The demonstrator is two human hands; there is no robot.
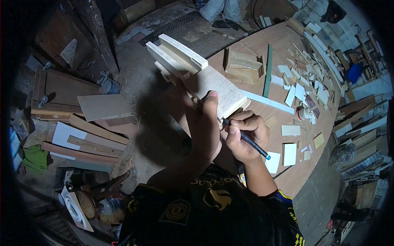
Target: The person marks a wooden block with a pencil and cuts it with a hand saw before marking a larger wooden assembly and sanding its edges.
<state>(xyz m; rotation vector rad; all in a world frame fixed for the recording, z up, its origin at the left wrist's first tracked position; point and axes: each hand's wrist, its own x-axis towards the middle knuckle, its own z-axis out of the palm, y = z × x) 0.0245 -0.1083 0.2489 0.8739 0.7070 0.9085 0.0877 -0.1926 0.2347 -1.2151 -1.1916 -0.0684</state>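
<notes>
A pale wooden piece [219, 84] with two raised strips at its far end is held up in front of my chest. My left hand [201, 106] grips it from the left side, thumb on the top face and the other fingers mostly hidden beneath. In my right hand [250, 133] is a slim dark pen [251, 142] with a blue end, pinched between thumb and fingers. The pen's tip meets or nearly meets the near edge of the wooden piece; contact cannot be made out exactly.
A brown table [303, 172] curves along the right, strewn with wood offcuts [301, 92], a green strip [267, 71], a long white strip [266, 101] and a white-and-red roll [303, 114]. Boards [104, 107] lie on the floor at left. Planks [361, 135] lean at far right.
</notes>
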